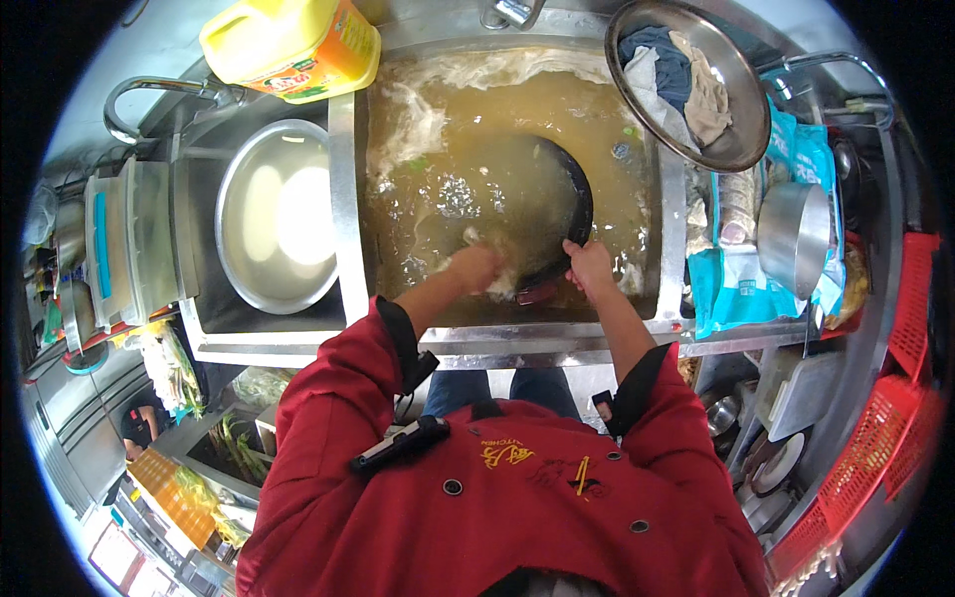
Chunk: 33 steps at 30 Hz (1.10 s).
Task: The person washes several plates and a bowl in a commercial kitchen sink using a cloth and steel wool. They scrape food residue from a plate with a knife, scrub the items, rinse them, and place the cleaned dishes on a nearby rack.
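Note:
Murky brown water with foam fills the steel sink (pixel 418 246) before me. A dark round pan (pixel 583 198), probably a wok, lies partly under the water, its black rim showing on the right. My right hand (pixel 592 270) grips that rim at its lower right, thumb on top. Over the pan's lower left side is my left hand (pixel 477 269), blurred and curled at the water's surface; a pale wad shows beside it, and whether the fingers hold it cannot be told. A dark red piece (pixel 537 293) shows at the pan's near edge.
A metal basin of cloudy water (pixel 257 295) stands in the left sink. A yellow jug (pixel 351 52) is at the back left. The back right holds a metal bowl with cloths (pixel 748 112), blue packages (pixel 727 298) and a steel pot (pixel 794 239). Red baskets (pixel 869 440) stand far right.

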Available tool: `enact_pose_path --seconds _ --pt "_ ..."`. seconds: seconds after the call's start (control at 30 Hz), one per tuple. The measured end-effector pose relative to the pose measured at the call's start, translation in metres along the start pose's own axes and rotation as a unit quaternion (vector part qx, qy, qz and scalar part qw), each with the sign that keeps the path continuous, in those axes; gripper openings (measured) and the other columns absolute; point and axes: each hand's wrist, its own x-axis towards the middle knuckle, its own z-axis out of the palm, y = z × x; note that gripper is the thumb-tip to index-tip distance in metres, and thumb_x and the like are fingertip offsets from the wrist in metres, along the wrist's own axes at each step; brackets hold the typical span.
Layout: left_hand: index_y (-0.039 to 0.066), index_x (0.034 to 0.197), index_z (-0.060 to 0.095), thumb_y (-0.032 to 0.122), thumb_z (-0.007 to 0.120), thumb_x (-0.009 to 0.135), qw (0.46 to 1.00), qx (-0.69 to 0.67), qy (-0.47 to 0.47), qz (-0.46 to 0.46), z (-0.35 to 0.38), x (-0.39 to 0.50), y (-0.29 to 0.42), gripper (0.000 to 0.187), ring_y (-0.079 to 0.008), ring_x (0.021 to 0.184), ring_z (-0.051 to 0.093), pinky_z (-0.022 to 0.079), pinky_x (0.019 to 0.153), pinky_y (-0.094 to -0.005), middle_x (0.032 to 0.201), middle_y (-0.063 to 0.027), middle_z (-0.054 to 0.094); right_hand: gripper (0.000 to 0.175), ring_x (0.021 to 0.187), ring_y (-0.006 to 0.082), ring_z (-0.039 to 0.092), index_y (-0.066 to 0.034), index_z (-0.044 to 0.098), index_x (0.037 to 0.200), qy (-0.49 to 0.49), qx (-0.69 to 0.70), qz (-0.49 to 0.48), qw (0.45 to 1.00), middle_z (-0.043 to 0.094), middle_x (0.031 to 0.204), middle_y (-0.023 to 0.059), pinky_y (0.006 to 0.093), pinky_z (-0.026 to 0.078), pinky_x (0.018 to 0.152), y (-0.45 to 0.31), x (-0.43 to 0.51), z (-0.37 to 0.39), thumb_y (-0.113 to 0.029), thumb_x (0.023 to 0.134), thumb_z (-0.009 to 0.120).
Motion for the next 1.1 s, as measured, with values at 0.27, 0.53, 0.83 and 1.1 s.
enact_pose_path --seconds 0.27,0.53,0.83,1.1 --pt "0.005 0.111 0.060 0.005 0.058 0.067 0.945 -0.303 0.113 0.043 0.007 0.041 0.074 0.044 -0.0357 0.091 0.063 0.049 0.080 -0.0398 0.099 -0.0206 0.065 0.062 0.052 0.0253 0.060 0.0022 0.061 0.094 -0.131 0.043 0.081 0.987 0.063 0.071 0.0160 0.0368 0.050 0.044 0.044 -0.018 0.012 -0.058 0.090 0.044" --pt "0.004 0.104 0.063 0.009 0.061 0.067 0.967 -0.247 0.051 0.021 0.009 0.032 0.058 0.038 -0.0350 0.093 0.063 0.049 0.080 -0.0413 0.096 -0.0221 0.064 0.083 0.105 0.0354 0.058 -0.0116 0.042 0.133 -0.116 0.248 0.126 0.953 0.054 0.126 0.0150 0.0550 0.052 0.074 0.024 0.029 0.010 -0.076 0.083 0.031" --pt "0.003 0.100 0.065 0.021 0.065 0.071 0.958 -0.243 0.136 -0.070 -0.006 0.052 0.062 0.034 -0.0383 0.082 0.064 0.051 0.071 -0.0443 0.088 -0.0208 0.066 0.086 0.104 0.0342 0.059 -0.0098 0.046 0.129 -0.194 0.386 0.118 0.894 0.055 0.121 0.0159 0.0513 0.050 0.082 0.017 0.011 0.026 -0.079 0.080 0.029" --pt "0.005 0.105 0.063 0.008 0.064 0.066 0.967 -0.252 0.015 -0.031 -0.002 0.017 0.054 0.039 -0.0366 0.093 0.062 0.049 0.079 -0.0397 0.098 -0.0196 0.065 0.055 0.096 0.0272 0.061 -0.0138 0.053 0.119 -0.109 0.421 0.139 0.890 0.061 0.111 0.0076 0.0492 0.051 0.075 0.017 0.026 0.028 -0.060 0.088 0.047"
